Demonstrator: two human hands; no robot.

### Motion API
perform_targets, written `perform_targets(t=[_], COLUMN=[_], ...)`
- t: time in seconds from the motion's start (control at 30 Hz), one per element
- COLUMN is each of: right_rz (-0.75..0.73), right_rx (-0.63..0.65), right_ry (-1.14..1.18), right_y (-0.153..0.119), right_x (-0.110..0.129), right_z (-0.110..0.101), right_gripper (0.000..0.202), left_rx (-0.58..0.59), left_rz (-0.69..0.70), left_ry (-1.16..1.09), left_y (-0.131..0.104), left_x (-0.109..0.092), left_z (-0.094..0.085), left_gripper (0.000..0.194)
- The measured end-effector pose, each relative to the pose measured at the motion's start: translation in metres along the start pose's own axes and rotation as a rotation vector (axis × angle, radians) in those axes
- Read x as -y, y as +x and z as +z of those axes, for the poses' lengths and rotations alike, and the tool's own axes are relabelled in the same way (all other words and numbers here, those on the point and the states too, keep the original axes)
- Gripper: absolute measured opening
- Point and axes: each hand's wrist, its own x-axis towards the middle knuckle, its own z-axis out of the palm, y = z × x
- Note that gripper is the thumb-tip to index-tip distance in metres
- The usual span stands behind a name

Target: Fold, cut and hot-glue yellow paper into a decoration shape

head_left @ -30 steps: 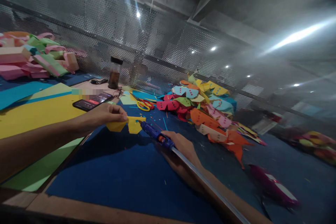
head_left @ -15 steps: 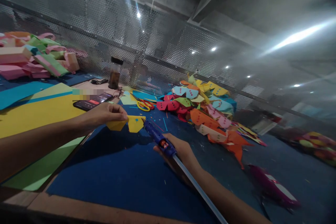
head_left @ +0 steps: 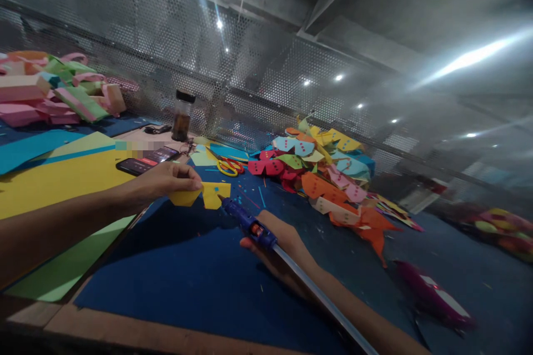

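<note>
Pinched in my left hand (head_left: 177, 179) is a yellow paper cutout (head_left: 212, 195) shaped like a butterfly, its two lobes spreading to either side of my fingertips. A small blue square of paper (head_left: 216, 189) lies on its right lobe. My right hand (head_left: 283, 238) is wrapped round a blue hot glue gun (head_left: 250, 226), whose trigger is hidden. Out of its back runs a long clear glue stick (head_left: 310, 291). The nozzle points left and meets the right lobe just below the blue square; I cannot tell whether it touches the paper.
Behind lie yellow-handled scissors (head_left: 227, 167), a red-handled pair, paper scraps and a phone (head_left: 145, 163). A jar (head_left: 182, 116) stands by the mesh wall (head_left: 250, 77). Folded paper butterflies (head_left: 328, 166) pile up right of centre; a purple case (head_left: 433, 294) lies nearer. Paper sheets (head_left: 58, 183) cover the left side.
The glue gun's nozzle has moved left and slightly down, from the right edge of the yellow cutout to below the blue square. My left hand has stayed nearly still.
</note>
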Motion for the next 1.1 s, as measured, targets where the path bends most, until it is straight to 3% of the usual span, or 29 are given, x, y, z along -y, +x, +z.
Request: perform_targets(t=[0.2, 0.43, 1.1], right_rz=[0.01, 0.01, 0.031], right_rx=[-0.048, -0.034, 0.003], right_ry=[-0.025, -0.043, -0.104], right_y=[-0.0017, -0.001, -0.0044], right_x=[-0.0028, -0.0024, -0.0093], right_z=[0.0022, 0.0014, 0.0059], right_gripper=[0.044, 0.038, 0.043], left_rx=[-0.003, 0.014, -0.025], left_rz=[0.01, 0.009, 0.012], left_ry=[0.009, 0.016, 0.072], left_y=[0.0012, 0.0002, 0.0031], left_x=[0.0018, 0.0017, 0.0047], left_z=[-0.0006, -0.0011, 0.0002], left_gripper=[0.037, 0.037, 0.039])
